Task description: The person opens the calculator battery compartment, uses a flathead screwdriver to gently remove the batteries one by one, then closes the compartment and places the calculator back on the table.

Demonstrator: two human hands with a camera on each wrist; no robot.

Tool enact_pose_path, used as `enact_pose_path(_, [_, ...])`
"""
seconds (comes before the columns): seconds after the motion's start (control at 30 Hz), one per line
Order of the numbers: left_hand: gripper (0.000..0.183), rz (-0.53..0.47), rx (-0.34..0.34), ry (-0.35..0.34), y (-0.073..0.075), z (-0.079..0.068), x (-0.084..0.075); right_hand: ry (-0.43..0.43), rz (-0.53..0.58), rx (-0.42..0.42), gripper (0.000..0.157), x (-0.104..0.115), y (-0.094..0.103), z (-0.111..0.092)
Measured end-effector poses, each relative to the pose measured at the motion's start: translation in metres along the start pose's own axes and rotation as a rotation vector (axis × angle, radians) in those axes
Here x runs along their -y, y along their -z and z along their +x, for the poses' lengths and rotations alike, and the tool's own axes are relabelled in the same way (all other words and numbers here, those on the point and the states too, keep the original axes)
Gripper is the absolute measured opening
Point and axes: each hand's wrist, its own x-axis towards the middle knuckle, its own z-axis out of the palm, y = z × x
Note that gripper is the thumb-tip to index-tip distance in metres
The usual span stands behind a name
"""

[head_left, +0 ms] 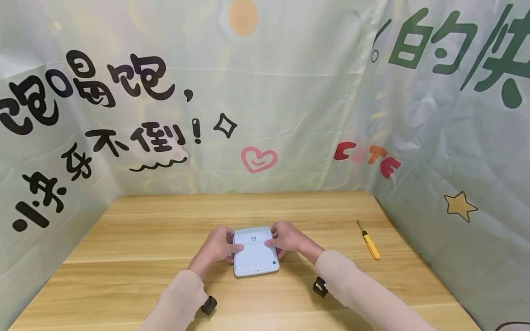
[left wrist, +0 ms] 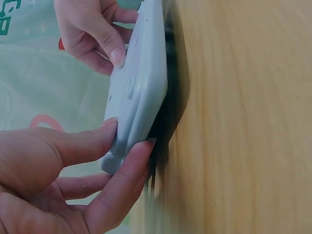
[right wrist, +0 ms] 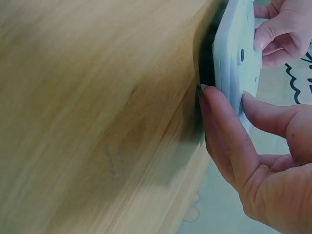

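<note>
Where the bottom edge of the head view is crossed by a left sleeve [head_left: 178,301] and a right sleeve [head_left: 368,289], a strip of wooden table [head_left: 256,305] is framed between them. Slanting table edges are seen at lower left and lower right, so room for sideways movement is offered beyond both forearms. Just above bottom centre, a pale flat device [head_left: 256,259] is held between the left hand [head_left: 215,246] and the right hand [head_left: 290,236]. Its left and right edges are pinched, thumbs laid on the upper face and fingers curled around the sides and underneath. In both wrist views a dark gap is seen below it; whether any part is rested on the wood cannot be told. At centre right, a yellow-handled screwdriver [head_left: 371,247] is seen well apart from the hands. Beyond the table's far edge, the space is bounded by a printed curtain [head_left: 298,105].
</note>
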Motion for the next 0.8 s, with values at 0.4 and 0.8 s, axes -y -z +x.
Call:
enact_pose_path(0.4, [0.059, 0.008, 0.007, 0.0, -0.0017, 0.0021, 0.0029, 0.001, -0.003, 0.02, 0.038, 0.0003, -0.0018, -0.0016])
enact_pose_path(0.8, [0.057, -0.003, 0.001, -0.001, -0.0028, 0.0008, 0.0028, -0.007, 0.001, 0.018, 0.033, -0.0006, -0.0035, -0.003])
